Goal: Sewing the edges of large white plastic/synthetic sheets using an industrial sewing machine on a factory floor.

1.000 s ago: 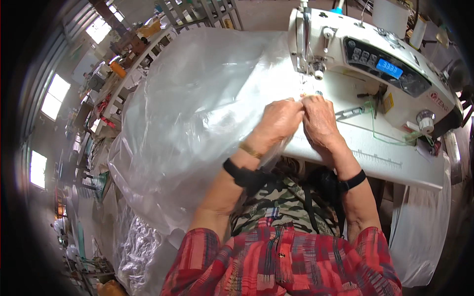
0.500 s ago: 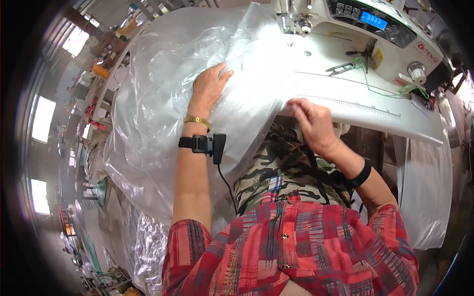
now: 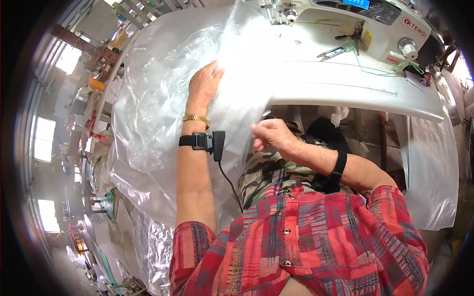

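Observation:
A large, clear, crinkled plastic sheet (image 3: 153, 98) spreads over the left part of the sewing table and hangs down toward my lap. My left hand (image 3: 203, 86) lies on top of it, palm down, thumb a little apart from the fingers. At the sheet's near right edge, beside my lap, my right hand (image 3: 272, 135) is closed in a pinch on the plastic. Its fingertips partly hide the spot they grip. Beyond the hands stands a white sewing machine (image 3: 385, 37), its needle area (image 3: 290, 17) lit brightly beside the sheet's far end.
Thread snips (image 3: 332, 53) and green thread (image 3: 368, 70) lie on the white table (image 3: 321, 86), right of the needle. More plastic sheeting (image 3: 428, 177) hangs at the right. A crumpled shiny plastic heap (image 3: 158, 246) is down at the left. An orange thread spool (image 3: 97, 84) stands farther left.
My right hand has moved left and toward my body, from the table's front edge to above my lap, drawing the sheet's edge along. My left hand stays on the sheet. The view has shifted slightly.

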Tool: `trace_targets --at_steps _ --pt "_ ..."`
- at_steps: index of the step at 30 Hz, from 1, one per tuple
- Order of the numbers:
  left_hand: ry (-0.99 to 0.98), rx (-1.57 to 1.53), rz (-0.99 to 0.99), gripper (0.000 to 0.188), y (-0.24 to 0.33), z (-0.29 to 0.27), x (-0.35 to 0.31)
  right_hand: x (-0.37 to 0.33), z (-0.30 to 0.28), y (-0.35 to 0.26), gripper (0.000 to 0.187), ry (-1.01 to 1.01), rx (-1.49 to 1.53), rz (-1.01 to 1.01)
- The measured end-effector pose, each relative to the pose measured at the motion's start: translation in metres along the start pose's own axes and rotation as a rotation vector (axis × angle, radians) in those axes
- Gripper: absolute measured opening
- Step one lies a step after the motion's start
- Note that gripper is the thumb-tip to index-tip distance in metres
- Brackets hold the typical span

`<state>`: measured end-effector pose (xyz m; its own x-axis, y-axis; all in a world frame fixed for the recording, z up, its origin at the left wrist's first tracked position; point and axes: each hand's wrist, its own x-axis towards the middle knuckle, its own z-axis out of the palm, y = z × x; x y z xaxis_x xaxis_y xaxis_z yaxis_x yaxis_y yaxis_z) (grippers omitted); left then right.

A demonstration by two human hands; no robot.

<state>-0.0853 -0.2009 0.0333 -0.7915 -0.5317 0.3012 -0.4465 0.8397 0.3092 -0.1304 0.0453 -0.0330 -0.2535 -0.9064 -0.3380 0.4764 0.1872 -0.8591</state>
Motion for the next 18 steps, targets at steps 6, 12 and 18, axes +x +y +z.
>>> trace_targets --at_steps 6,12,18 --pt "-0.005 0.035 -0.004 0.048 0.0 0.002 0.0 0.016 -0.008 0.013 0.03 0.418 0.068 -0.286" --pt "0.001 0.02 0.005 0.048 -0.001 0.002 0.001 0.017 -0.013 0.025 0.027 0.296 0.174 -0.218" --pt "0.019 0.026 0.021 0.047 -0.003 0.003 -0.002 0.005 -0.001 0.011 0.021 0.09 0.057 -0.149"
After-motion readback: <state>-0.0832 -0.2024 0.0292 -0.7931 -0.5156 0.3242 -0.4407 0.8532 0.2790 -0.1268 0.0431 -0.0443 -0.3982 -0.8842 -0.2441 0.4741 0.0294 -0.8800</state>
